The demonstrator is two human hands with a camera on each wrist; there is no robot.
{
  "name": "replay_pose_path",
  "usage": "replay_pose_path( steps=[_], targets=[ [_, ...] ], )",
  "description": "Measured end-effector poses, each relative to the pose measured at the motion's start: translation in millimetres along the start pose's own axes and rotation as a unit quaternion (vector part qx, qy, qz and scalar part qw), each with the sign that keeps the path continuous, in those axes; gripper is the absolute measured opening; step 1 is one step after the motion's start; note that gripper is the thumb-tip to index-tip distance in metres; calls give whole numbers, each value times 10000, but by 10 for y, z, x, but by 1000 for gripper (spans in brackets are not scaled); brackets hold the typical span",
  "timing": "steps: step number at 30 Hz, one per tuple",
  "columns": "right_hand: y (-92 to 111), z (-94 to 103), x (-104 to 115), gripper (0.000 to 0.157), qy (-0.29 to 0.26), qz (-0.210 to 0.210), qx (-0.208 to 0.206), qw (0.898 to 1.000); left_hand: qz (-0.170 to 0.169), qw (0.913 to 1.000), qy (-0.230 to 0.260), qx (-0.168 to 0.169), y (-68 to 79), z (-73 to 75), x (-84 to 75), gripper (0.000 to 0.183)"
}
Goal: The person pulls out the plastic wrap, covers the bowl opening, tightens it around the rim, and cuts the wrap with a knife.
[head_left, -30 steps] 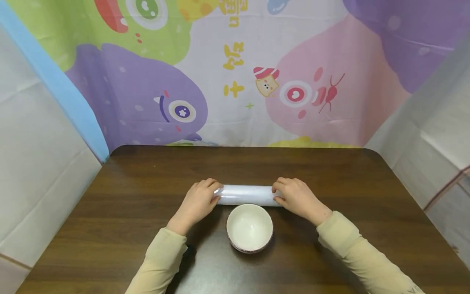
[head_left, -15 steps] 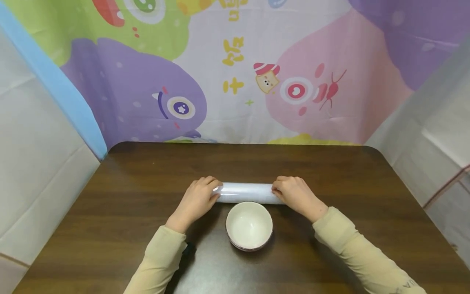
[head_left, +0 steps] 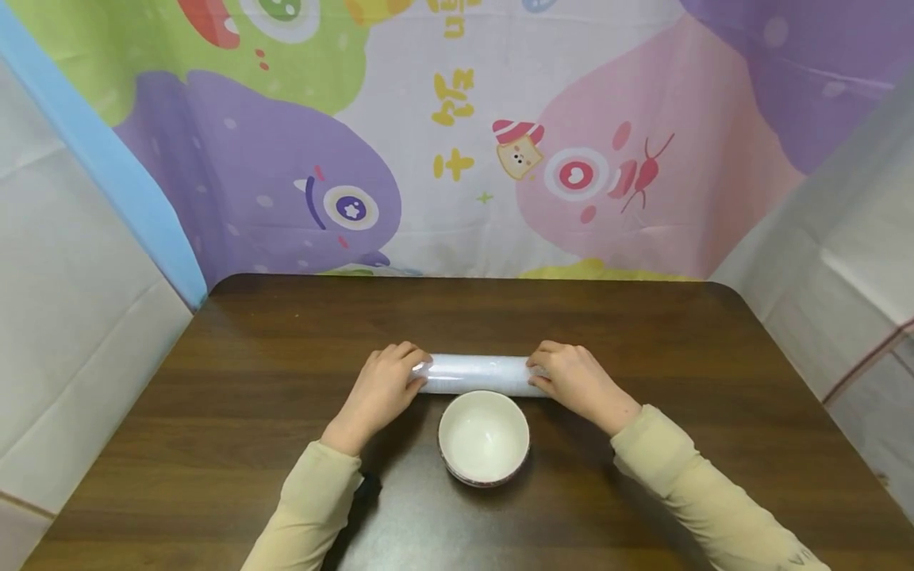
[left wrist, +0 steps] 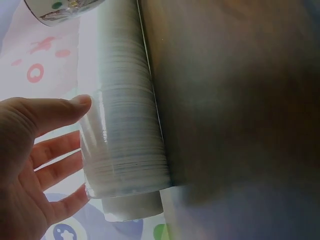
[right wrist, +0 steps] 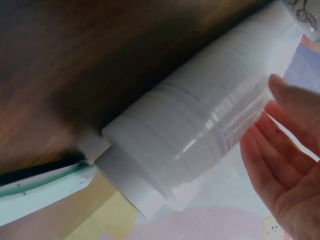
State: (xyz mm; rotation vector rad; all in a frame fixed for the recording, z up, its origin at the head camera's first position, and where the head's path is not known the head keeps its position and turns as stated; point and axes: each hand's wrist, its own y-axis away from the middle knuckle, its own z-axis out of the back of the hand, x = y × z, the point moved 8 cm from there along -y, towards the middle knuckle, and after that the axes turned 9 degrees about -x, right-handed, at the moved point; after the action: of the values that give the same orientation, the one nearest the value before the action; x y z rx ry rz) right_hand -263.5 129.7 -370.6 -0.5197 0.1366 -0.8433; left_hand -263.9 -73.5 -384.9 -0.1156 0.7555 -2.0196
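Note:
A roll of clear plastic wrap (head_left: 478,374) lies crosswise on the table, its layers glossy and its core sticking out at the end in the left wrist view. My left hand (head_left: 385,382) holds its left end, fingers over the far side and thumb on the near side. At the other end my right hand (head_left: 574,381) grips the roll the same way; in the right wrist view its thumb (right wrist: 290,95) is at the wrap's surface. Just in front of the roll stands a white bowl (head_left: 484,438) with nothing in it; its patterned outside (left wrist: 62,15) shows at the top of the left wrist view.
The dark wooden table (head_left: 236,412) has rounded far corners. Behind it hangs a cartoon-printed curtain (head_left: 457,238), with pale cloth panels (head_left: 78,317) at the sides. A pale green strip (right wrist: 45,192) shows at lower left in the right wrist view.
The right hand's thumb and fingertips drew together at half a second ago and are spread apart again now. The roll and bowl sit almost unchanged; the head view has tilted slightly.

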Motion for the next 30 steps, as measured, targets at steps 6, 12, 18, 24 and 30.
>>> replay_pose_path(
  steps=[6,12,18,24,30],
  targets=[
    [9,6,-4,12,-157,-37,-37,9999,33,10000,40,-2,6,-11,5,25],
    [-5,15,6,6,-98,44,-168,9998,42,10000,1,27,5,-8,-1,24],
    [-4,-1,-59,6,-237,-206,43,9995,22,10000,8,46,-2,-16,-7,25],
    [90,-50,-269,30,-503,-719,517,9948,45,10000,6,72,20,-31,5,25],
    [102,7,-424,14,-950,-938,488,9898,66,9999,43,64,17,-12,15,25]
  ],
)
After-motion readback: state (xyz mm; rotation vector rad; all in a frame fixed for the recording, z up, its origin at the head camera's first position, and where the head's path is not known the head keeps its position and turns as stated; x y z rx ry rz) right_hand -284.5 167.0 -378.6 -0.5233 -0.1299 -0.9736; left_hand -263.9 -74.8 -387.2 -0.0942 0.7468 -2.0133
